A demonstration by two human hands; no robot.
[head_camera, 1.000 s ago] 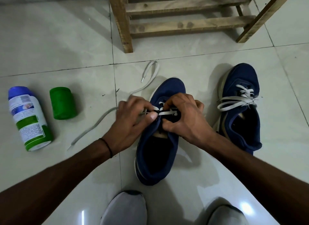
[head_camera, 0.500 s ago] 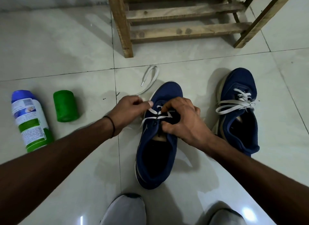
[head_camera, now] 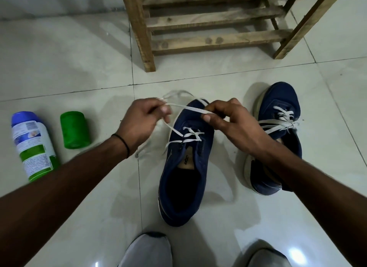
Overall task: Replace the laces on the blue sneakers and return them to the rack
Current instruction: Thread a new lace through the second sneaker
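Note:
A blue sneaker (head_camera: 184, 175) stands on the tiled floor in front of me, toe pointing away, with a white lace (head_camera: 186, 107) threaded through its upper eyelets. My left hand (head_camera: 143, 121) pinches the lace to the left of the toe. Above the toe, my right hand (head_camera: 228, 119) pinches the same lace, and a stretch of it runs taut between the two hands. Further right, a second blue sneaker (head_camera: 278, 139) stands laced in white. The wooden rack (head_camera: 210, 26) is at the back.
A white and green bottle with a blue cap (head_camera: 33, 145) and a green cylinder (head_camera: 74, 130) lie on the floor at the left. The toes of two grey shoes (head_camera: 148, 250) show at the bottom edge.
Both hands have lifted off the sneaker's eyelets and drawn the lace up and apart. The lace that trailed over the floor on the left is now pulled up into my left hand.

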